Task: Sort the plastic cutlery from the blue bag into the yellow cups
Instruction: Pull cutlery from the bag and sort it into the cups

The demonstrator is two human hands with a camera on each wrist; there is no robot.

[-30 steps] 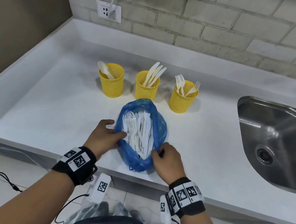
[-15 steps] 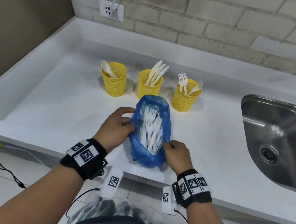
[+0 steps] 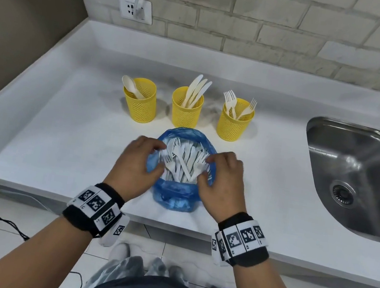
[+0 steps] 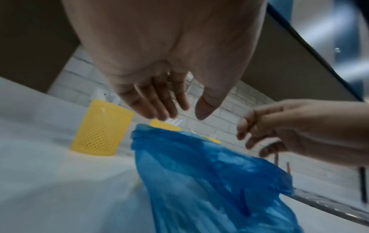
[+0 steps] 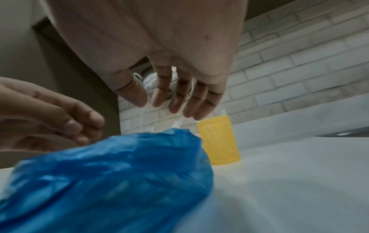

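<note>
Bag (image 3: 176, 197) lies on the counter (image 3: 60, 138) near its front edge, mouth open upward, directly between the two hands. Left hand (image 3: 136, 167) at the bag's left rim, right hand (image 3: 221, 182) at its right rim; hands apart, the bag mouth between them. Wrist views show both hands above the bag with fingers extended and loose, gripping nothing; from the head view the fingertips reach the rim, but contact cannot be confirmed. Inside the bag: a heap of white cutlery (image 3: 185, 160), forks plainly visible, other pieces tangled beneath. Bag is thin blue crinkled plastic film, translucent, bunched at the near end. Cutlery is smooth, pale, rigid plastic. Beyond the bag, a row of three cups, yellow perforated mesh, cylindrical: left cup (image 3: 140, 99) holds a spoon, middle cup (image 3: 186, 107) holds knives, right cup (image 3: 235, 120) holds forks. Middle cup stands just beyond the bag's far rim; the others flank it, apart from each other. Counter is white, matte, with a raised back edge. Steel sink (image 3: 362, 178) set into it at right, well apart from the bag. Brick-pattern tile wall behind, with an outlet (image 3: 134, 9) and a white cord plugged in. Black bands with printed markers on both wrists. Nothing lies between bag and cups.
</note>
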